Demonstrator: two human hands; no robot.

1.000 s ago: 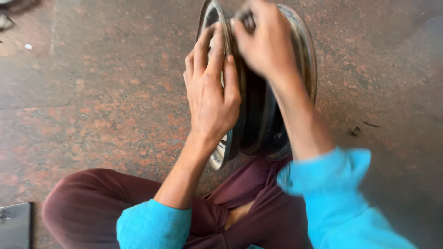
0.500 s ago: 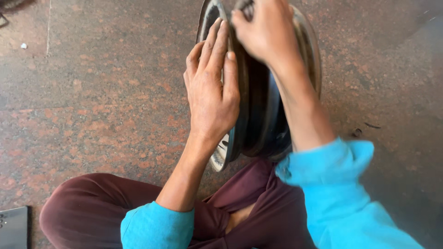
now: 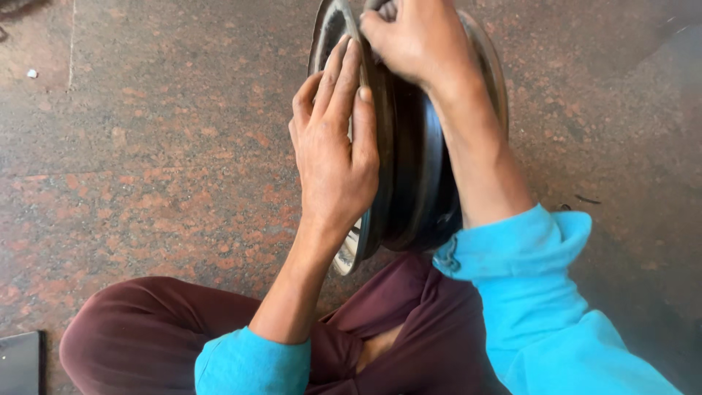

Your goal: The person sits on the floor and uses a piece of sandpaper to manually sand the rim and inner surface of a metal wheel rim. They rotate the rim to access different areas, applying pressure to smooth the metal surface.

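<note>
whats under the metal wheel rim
The metal wheel rim stands on edge above the speckled stone floor and the person's maroon trousers. Its lowest edge is hidden behind the left hand and the turquoise sleeve, so the contact point cannot be seen.

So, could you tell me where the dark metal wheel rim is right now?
In the head view, the dark round metal wheel rim stands on edge at top centre, between the left hand flat against its side and the right hand gripping its top.

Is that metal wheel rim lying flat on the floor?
No, the wheel rim stands on its edge, with the left hand flat against its side and the right hand gripping its top.
</note>
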